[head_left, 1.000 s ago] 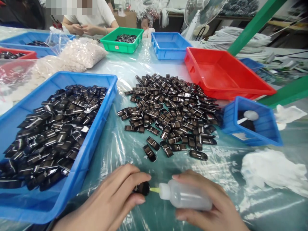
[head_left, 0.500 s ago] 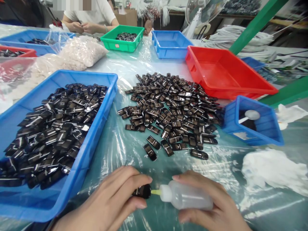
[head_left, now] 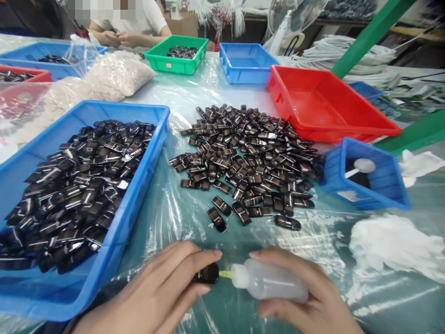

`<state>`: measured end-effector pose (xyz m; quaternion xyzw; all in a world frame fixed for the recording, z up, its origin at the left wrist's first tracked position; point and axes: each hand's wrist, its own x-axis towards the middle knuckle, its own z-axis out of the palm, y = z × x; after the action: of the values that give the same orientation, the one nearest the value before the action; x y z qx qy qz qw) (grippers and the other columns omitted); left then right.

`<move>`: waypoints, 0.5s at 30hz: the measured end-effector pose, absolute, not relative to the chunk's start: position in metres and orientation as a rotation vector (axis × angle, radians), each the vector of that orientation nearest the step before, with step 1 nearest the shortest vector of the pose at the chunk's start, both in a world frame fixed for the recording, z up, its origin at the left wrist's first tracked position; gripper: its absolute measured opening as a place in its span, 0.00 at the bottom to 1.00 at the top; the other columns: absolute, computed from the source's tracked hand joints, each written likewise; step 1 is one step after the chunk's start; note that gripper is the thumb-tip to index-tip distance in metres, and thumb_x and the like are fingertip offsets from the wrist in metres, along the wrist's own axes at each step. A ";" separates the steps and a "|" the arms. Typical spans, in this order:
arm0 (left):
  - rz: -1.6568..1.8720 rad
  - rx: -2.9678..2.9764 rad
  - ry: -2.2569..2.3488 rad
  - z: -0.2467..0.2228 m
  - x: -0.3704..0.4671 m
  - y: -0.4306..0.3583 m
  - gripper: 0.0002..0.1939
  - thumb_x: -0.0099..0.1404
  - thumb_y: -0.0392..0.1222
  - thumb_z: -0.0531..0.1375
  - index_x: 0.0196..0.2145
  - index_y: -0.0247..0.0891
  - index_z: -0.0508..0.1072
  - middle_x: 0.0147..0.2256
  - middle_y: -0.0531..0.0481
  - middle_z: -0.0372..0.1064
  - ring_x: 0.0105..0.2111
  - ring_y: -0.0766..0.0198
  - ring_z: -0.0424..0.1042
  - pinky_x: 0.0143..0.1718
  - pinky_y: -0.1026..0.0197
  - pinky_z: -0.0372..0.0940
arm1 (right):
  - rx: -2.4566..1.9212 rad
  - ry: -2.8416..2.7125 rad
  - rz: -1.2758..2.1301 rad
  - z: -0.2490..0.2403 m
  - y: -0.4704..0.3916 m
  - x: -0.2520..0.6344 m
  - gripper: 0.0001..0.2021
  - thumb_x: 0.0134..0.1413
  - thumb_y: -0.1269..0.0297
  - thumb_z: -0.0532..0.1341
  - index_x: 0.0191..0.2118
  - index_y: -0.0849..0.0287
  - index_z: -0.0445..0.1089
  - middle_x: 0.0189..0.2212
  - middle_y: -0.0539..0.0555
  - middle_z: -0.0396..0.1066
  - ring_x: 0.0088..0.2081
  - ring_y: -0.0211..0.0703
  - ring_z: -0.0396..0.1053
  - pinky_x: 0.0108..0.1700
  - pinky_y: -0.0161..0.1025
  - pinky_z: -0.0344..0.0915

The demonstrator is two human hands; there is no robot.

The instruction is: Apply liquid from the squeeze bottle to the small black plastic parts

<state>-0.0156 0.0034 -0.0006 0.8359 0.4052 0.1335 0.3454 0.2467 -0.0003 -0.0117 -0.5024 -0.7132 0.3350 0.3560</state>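
Between the thumb and fingers of my left hand [head_left: 163, 287] is a small glossy black plastic part [head_left: 209, 273], its rounded end facing right. My fingers cover the rest of it. My right hand [head_left: 306, 287] grips a translucent squeeze bottle [head_left: 273, 280] lying sideways, with a white cap and a yellow-green needle tip [head_left: 226, 274]. That tip meets the rounded end of the black part. Beyond my hands, a loose pile of similar black parts [head_left: 243, 157] lies on the plastic-covered table [head_left: 167, 218].
At left stands a blue tray [head_left: 139, 195] heaped with black parts. Right of the pile are a red tray [head_left: 333, 99], a small blue bin [head_left: 365, 192] holding a spoon, and a crumpled white cloth [head_left: 396, 246]. A green tray [head_left: 181, 65] and a co-worker [head_left: 128, 28] are across the table.
Hardly anything differs. My left fingers have shifted slightly on the black part, and the bottle tip stays at its end.
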 end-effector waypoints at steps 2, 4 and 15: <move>0.360 2.162 1.085 -0.002 -0.016 0.002 0.21 0.73 0.41 0.48 0.61 0.51 0.51 0.52 0.47 0.65 0.52 0.54 0.68 0.53 0.50 0.65 | -1.322 -1.822 0.875 -0.011 -0.001 0.247 0.23 0.36 0.58 0.74 0.43 0.41 0.73 0.31 0.43 0.79 0.28 0.39 0.77 0.30 0.28 0.74; 0.392 2.115 1.119 0.000 -0.016 0.001 0.19 0.72 0.40 0.49 0.59 0.50 0.54 0.51 0.48 0.67 0.51 0.54 0.69 0.52 0.51 0.67 | -1.352 -1.799 0.874 -0.011 -0.002 0.247 0.21 0.36 0.58 0.74 0.42 0.42 0.74 0.32 0.44 0.79 0.28 0.40 0.77 0.29 0.29 0.74; 0.265 1.518 1.109 0.014 -0.012 0.012 0.12 0.73 0.51 0.45 0.49 0.50 0.62 0.38 0.52 0.67 0.39 0.63 0.70 0.42 0.63 0.68 | -1.436 -1.616 1.011 -0.010 -0.002 0.239 0.15 0.37 0.57 0.73 0.37 0.45 0.77 0.26 0.45 0.77 0.21 0.39 0.72 0.21 0.31 0.69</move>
<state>-0.0122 0.0119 0.0142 0.6499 0.4750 0.1136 0.5823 0.2391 -0.0016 -0.0099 -0.5592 -0.6294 0.3939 0.3687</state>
